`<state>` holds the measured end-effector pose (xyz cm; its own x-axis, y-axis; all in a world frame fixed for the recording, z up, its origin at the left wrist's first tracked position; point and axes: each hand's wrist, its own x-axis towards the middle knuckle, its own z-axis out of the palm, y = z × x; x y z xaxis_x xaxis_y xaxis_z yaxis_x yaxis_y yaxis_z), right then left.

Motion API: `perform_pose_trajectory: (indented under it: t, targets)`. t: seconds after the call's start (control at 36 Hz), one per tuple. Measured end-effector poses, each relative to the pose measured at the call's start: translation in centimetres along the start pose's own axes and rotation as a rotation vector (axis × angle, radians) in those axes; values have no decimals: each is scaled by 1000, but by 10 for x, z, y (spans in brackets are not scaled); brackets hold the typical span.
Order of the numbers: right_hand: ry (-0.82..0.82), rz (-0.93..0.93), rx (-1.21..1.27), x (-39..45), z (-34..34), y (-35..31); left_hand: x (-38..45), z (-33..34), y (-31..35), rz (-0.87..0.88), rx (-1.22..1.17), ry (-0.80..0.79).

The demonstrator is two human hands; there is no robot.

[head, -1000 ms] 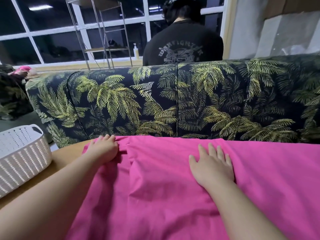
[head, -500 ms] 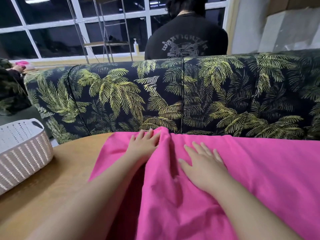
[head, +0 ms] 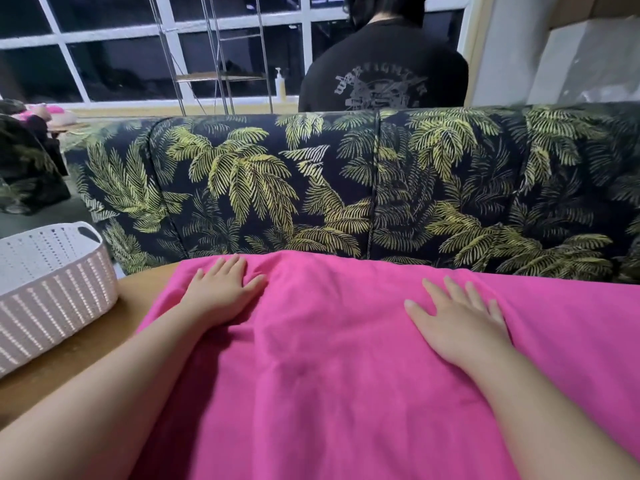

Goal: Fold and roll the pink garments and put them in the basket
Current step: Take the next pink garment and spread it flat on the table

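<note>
We see the palm-print sofa [head: 346,188] across the middle of the frame. Below it the pink garment [head: 346,375] lies spread on the wooden table [head: 69,358]. The white basket [head: 52,289] sits at left. Our left hand [head: 221,292] and right hand [head: 457,320] press flat on the garment, fingers straight.

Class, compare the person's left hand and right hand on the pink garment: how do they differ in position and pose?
The left hand lies near the pink garment's left edge, close to the white basket; the right hand lies further right, toward the cloth's middle. The left hand's fingers sit close together; the right hand's fingers are spread apart. Both lie palm down, flat on the cloth.
</note>
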<state>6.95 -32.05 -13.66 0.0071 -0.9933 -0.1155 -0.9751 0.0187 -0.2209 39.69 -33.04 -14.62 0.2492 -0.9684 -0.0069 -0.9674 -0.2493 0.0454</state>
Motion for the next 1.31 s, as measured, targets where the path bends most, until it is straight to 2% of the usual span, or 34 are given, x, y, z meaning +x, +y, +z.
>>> perform_pose_trajectory:
  t: [0.08, 0.22, 0.33, 0.39, 0.47, 0.53, 0.58, 0.64, 0.97, 1.22, 1.31]
  targets:
    - [53, 46, 28, -1, 0, 10, -8, -1, -16, -47, 15, -24]
    - [291, 128, 197, -14, -1, 12, -25, -13, -20, -162, 23, -126]
    - [293, 102, 233, -28, -7, 19, -32, -23, 4, -281, 8, -198]
    - [325, 107, 286, -32, -15, 34, -42, -25, 31, -266, -60, -132]
    - [423, 115, 289, -32, -27, 65, -64, -23, 79, -155, -123, 22]
    - [361, 137, 238, -30, -30, 91, -80, -18, 107, -90, -153, -25]
    - [201, 191, 122, -29, -29, 116, -88, -9, 123, -45, -122, -87]
    - [112, 230, 19, -28, -27, 135, -90, -1, 130, -9, -83, -69]
    - [87, 345, -46, -7, -43, 184, -59, 9, 162, 111, -57, 0]
    - [94, 328, -46, -10, -43, 187, -84, 5, 106, 50, -142, -8]
    - [113, 279, -63, -19, -45, 184, -101, -1, 76, 54, -305, 37]
